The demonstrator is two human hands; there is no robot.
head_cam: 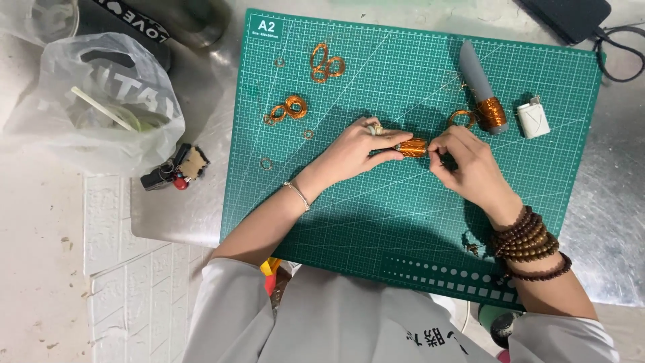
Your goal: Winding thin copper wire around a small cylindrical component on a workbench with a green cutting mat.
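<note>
Winding copper wire: left hand (355, 149) grips the coil-wrapped rod (410, 147) at the green cutting mat's (403, 215) middle; right hand (470, 165) pinches its end. Steady tension seems needed next.

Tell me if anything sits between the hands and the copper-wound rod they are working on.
Nothing visible does. The left hand already holds the copper-wound rod in its grip, and the right hand pinches its other end. The loose copper rings and grey rod lie apart on the green mat.
</note>
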